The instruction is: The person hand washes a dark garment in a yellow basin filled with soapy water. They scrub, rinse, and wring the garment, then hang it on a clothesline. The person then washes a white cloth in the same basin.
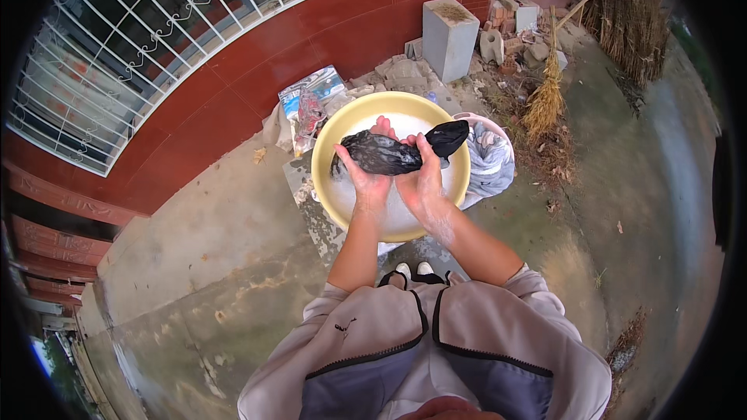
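Both of my hands hold a wet black cloth item (385, 153) over a round yellow plastic basin (332, 204). My left hand (367, 178) grips its left part, with the thumb on the near side and fingertips showing beyond it. My right hand (423, 178) closes around the right part, and a bunched black end (447, 137) sticks out past the thumb. Suds cling to the cloth and to my right forearm. White soapy water (373, 210) fills the basin beneath. What the cloth item is exactly, I cannot tell.
A pink basket (506, 137) of wet grey-blue laundry (489, 163) touches the basin's right side. Behind stand a plastic bag (310, 114), a grey block (449, 41) and brick rubble (508, 41) along the red wall (233, 111). A straw broom (545, 96) leans at the right.
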The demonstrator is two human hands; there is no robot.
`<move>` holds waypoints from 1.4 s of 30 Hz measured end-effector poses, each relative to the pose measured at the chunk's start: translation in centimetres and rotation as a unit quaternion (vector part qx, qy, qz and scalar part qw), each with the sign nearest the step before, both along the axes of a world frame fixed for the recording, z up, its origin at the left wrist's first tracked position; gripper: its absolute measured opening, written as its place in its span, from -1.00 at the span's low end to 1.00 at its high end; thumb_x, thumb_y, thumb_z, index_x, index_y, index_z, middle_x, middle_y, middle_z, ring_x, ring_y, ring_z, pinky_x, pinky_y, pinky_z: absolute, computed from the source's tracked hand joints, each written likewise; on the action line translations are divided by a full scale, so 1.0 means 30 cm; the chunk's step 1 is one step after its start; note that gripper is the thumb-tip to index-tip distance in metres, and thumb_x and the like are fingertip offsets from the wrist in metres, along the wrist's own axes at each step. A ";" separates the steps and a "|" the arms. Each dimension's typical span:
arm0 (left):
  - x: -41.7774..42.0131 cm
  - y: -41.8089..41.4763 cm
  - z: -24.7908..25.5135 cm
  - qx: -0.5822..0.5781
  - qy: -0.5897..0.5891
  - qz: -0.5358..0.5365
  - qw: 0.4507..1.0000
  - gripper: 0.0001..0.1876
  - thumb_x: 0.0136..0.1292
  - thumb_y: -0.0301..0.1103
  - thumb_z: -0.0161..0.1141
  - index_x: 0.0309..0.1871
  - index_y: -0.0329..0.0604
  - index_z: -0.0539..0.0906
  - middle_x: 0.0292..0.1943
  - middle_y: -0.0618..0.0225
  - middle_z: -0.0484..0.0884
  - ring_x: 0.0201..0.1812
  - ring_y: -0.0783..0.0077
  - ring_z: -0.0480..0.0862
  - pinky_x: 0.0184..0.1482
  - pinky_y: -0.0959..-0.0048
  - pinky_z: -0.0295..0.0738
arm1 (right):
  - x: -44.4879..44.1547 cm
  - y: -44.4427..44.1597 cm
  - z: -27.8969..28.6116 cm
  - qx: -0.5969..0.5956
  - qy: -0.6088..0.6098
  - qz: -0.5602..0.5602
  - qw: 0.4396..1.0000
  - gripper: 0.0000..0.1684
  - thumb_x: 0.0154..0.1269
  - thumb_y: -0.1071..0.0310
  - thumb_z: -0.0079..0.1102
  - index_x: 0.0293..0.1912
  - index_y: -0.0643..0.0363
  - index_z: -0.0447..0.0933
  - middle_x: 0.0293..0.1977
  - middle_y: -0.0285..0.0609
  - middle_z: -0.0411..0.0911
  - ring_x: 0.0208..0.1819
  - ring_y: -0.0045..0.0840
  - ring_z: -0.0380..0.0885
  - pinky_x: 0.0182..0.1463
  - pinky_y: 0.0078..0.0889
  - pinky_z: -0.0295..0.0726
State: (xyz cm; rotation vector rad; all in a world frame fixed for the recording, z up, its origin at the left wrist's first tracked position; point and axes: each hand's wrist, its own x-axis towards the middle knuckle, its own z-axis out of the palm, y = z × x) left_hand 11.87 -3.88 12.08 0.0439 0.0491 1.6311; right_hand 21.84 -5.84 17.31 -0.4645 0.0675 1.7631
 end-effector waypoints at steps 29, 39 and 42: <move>-0.192 0.044 -0.069 -0.208 0.761 -0.330 0.517 -0.35 0.21 -0.01 0.26 0.05 -0.58 0.53 -0.08 -0.03 0.63 -0.13 0.25 0.66 -0.07 0.30 0.56 | -0.116 0.011 -0.065 0.819 -0.458 0.334 0.091 -0.59 -0.16 0.55 0.31 -0.19 0.28 0.51 -0.29 0.08 0.59 -0.11 -0.04 0.60 -0.09 0.00 0.59; -0.074 -0.050 0.213 -0.278 0.367 -0.179 0.869 -0.69 0.32 -0.18 0.22 -0.03 -0.22 0.56 -0.17 0.30 0.68 -0.15 0.38 0.68 0.00 0.30 0.58 | 0.316 0.030 0.096 0.478 -0.350 0.357 0.723 -0.09 0.00 0.52 0.30 0.38 0.26 0.20 0.32 -0.05 0.34 0.38 -0.35 0.29 0.45 -0.32 0.21; 0.010 -0.050 0.193 -0.276 0.335 -0.098 0.896 -0.73 0.31 -0.24 0.23 -0.02 -0.19 0.56 -0.12 0.29 0.65 -0.12 0.33 0.66 0.01 0.26 0.58 | 0.356 0.016 -0.133 0.313 -0.207 0.326 0.868 -0.20 0.09 0.63 0.20 0.36 0.24 0.24 0.32 -0.11 0.35 0.40 -0.37 0.27 0.48 -0.33 0.18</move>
